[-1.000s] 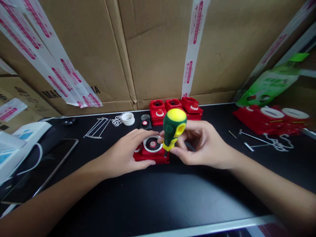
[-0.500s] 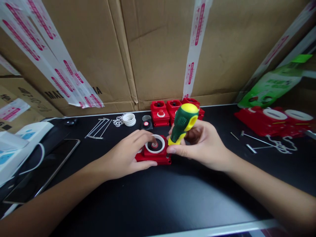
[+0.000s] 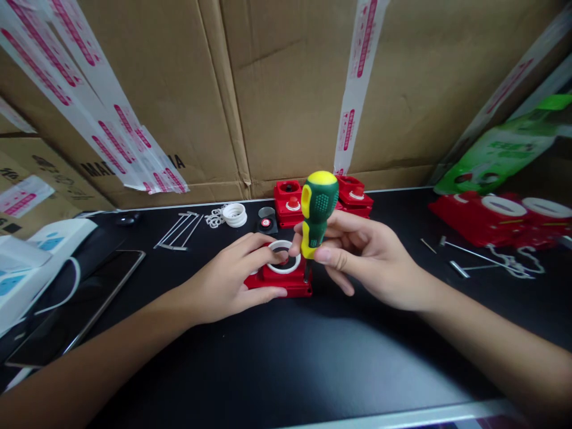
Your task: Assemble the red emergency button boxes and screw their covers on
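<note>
A red plastic box (image 3: pixel 292 289) with a white ring (image 3: pixel 285 271) on top lies on the black table. My left hand (image 3: pixel 230 274) is closed on it, with the thumb along the front side and fingers reaching over the ring. In my right hand (image 3: pixel 373 262) is a screwdriver (image 3: pixel 322 202) with a green and yellow handle, held nearly upright between thumb and fingers. Its shaft reaches down to the box's right end; the exact tip contact is too small to make out. Fingers partly cover the inside of the ring.
Behind stand more red boxes (image 3: pixel 290 215), a black square part (image 3: pixel 266 224) and stacked white rings (image 3: pixel 235 217). Metal rods (image 3: pixel 172 246) and a phone (image 3: pixel 114 274) lie left. At right are red units (image 3: pixel 473 229), T-shaped metal rods (image 3: pixel 459 269) and a green bottle (image 3: pixel 496 155).
The screwdriver handle has swung left and become more upright. My right fingers have shifted around it, one now extended downward. My left hand still holds the red box in place.
</note>
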The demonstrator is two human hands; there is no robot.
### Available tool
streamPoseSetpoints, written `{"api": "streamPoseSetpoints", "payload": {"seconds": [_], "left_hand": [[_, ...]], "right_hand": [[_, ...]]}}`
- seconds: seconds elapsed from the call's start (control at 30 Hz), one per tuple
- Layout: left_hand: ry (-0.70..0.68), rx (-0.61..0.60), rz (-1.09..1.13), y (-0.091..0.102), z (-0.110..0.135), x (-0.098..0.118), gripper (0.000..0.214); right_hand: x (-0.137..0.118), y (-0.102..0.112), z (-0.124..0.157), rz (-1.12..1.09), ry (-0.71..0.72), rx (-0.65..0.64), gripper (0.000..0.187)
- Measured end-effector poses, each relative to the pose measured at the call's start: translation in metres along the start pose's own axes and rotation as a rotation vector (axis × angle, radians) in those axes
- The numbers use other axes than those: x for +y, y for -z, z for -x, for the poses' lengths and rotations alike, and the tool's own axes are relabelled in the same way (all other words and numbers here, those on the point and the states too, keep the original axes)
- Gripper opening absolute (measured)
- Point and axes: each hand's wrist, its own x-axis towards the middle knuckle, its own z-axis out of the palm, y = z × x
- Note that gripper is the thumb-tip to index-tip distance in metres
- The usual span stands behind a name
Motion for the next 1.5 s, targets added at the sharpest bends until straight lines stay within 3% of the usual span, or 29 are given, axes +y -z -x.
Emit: {"api": "streamPoseSetpoints", "payload": {"seconds": [0.1,0.47,0.73,0.97,1.1,1.23,1.5], "left_hand": [[-0.010,0.002,-0.022,0.000,-0.001,0.001,0.036],[-0.019,0.018,-0.015,-0.001,0.000,0.000,0.037],[0.009,-0.001,0.027,0.002,-0.002,0.002,0.038],[0.056,-0.012,0.018,0.000,-0.003,0.007,0.035],[0.049,-0.010,0.031,0.001,-0.003,0.006,0.039],[0.041,-0.001,0.049,0.002,-0.003,0.004,0.039],[0.005,0.018,0.070,0.004,-0.004,0.003,0.038]], "right_hand": [[0.001,0.001,0.001,0.045,-0.027,0.014,0.019],[0.000,-0.001,-0.002,0.032,-0.041,0.178,0.047],[-0.008,-0.002,0.001,0.012,-0.087,0.024,0.029],[-0.002,-0.006,0.001,0.111,-0.030,0.114,0.036],[0.002,-0.006,0.002,0.095,-0.093,0.168,0.038],[0.001,-0.003,0.003,0.083,-0.166,0.130,0.032],[-0.007,-0.003,0.004,0.114,-0.156,0.028,0.020]]}}
